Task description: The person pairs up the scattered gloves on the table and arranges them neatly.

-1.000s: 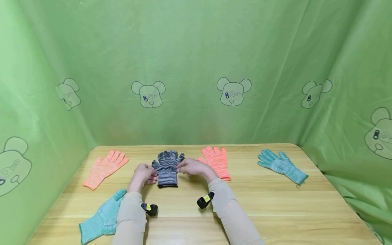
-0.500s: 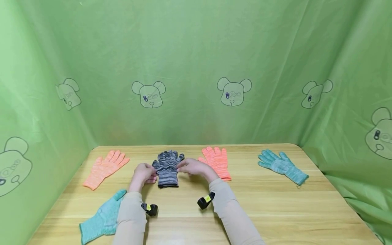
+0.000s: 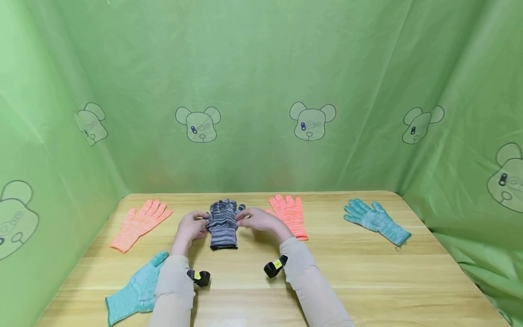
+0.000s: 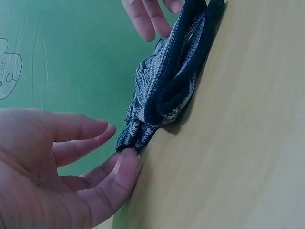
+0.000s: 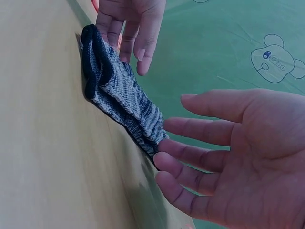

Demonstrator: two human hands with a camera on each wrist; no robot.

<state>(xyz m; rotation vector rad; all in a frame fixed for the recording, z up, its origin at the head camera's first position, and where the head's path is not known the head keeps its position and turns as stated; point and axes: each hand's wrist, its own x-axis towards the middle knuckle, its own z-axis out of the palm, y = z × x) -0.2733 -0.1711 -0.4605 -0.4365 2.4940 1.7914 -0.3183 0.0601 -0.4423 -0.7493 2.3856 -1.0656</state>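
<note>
Grey-and-black striped knit gloves (image 3: 223, 227) lie on the table with fingers pointing away and dark cuffs toward me. Layered cuff edges show in both wrist views; whether one or two gloves lie there I cannot tell for certain. My left hand (image 3: 192, 226) is at their left side, its fingers loosely bent, thumb apart, fingertips touching or very near the fabric (image 4: 143, 90). On the other side, my right hand (image 3: 259, 220) has its fingers extended. Its fingertips (image 5: 164, 160) meet the glove edge or lie just beside it. Neither hand grips the fabric.
Two orange gloves lie on the wooden table (image 3: 367, 281): one far left (image 3: 140, 225), the other (image 3: 291, 215) partly behind my right hand. A teal glove (image 3: 377, 222) lies at right, another (image 3: 136, 290) beside my left sleeve. Green curtains (image 3: 261, 68) surround the table.
My left hand has shifted slightly away from me and its fingers have loosened. The grey glove's left thumb no longer sticks out to the left. My right hand has hardly moved.
</note>
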